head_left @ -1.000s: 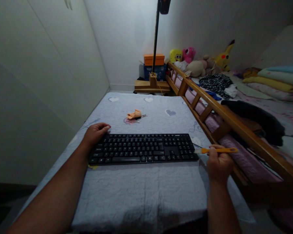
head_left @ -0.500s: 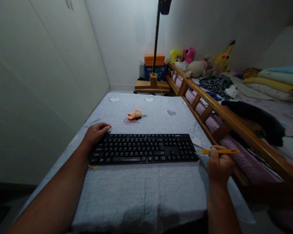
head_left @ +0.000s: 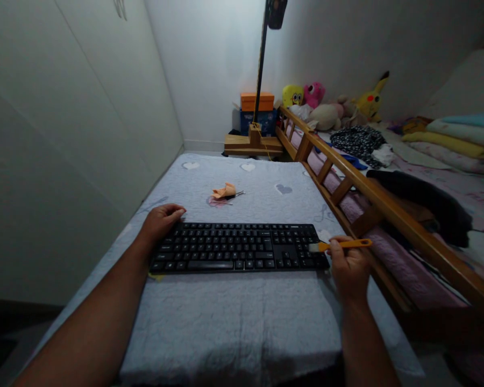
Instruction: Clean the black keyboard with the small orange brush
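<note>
A black keyboard point(head_left: 234, 247) lies flat on a table with a light blue quilted cover point(head_left: 234, 317). My left hand point(head_left: 163, 219) rests at the keyboard's upper left corner, thumb and fingers closed on that edge. In my right hand point(head_left: 350, 269) is a brush point(head_left: 353, 243) with an orange handle, held between thumb and fingers. Its pale bristles are over the number keys at the keyboard's right end. Behind the keyboard lies a crumpled orange cloth point(head_left: 225, 191), with thin metal tools point(head_left: 239, 193) beside it.
A wooden bed rail point(head_left: 347, 177) runs along the table's right side, with bedding and plush toys point(head_left: 326, 114) beyond. A black pole point(head_left: 260, 70) on a wooden base point(head_left: 252, 144) stands behind the table. At left is a white cabinet point(head_left: 84, 134).
My right hand has moved left with the brush, bringing its bristles from the keyboard's right edge to over the number keys. My left hand has stayed at the corner.
</note>
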A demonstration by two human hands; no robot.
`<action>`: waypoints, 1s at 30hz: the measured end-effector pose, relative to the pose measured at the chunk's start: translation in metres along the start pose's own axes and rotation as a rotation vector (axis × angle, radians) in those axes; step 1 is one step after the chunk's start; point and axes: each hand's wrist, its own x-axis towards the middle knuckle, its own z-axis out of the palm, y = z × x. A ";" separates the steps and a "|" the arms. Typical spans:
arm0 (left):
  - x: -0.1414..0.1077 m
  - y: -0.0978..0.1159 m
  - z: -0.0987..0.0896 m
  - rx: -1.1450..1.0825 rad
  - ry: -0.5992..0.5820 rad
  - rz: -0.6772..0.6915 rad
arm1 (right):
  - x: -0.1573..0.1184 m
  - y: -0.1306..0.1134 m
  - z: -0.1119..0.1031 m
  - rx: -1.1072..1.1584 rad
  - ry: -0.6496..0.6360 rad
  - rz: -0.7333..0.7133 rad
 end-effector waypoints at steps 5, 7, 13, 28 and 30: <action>0.000 0.000 0.000 0.000 -0.010 0.011 | 0.010 -0.025 0.007 0.047 -0.146 -0.054; 0.000 0.000 0.000 -0.003 -0.010 0.012 | 0.016 -0.035 0.011 0.074 -0.220 -0.045; 0.000 -0.002 0.000 -0.004 -0.019 0.028 | 0.033 -0.056 0.033 0.165 -0.455 -0.035; 0.002 -0.004 0.002 -0.010 -0.012 0.013 | 0.050 -0.046 0.064 0.119 -0.621 -0.147; 0.002 -0.004 0.002 -0.003 -0.010 0.016 | 0.049 -0.041 0.068 0.130 -0.565 -0.144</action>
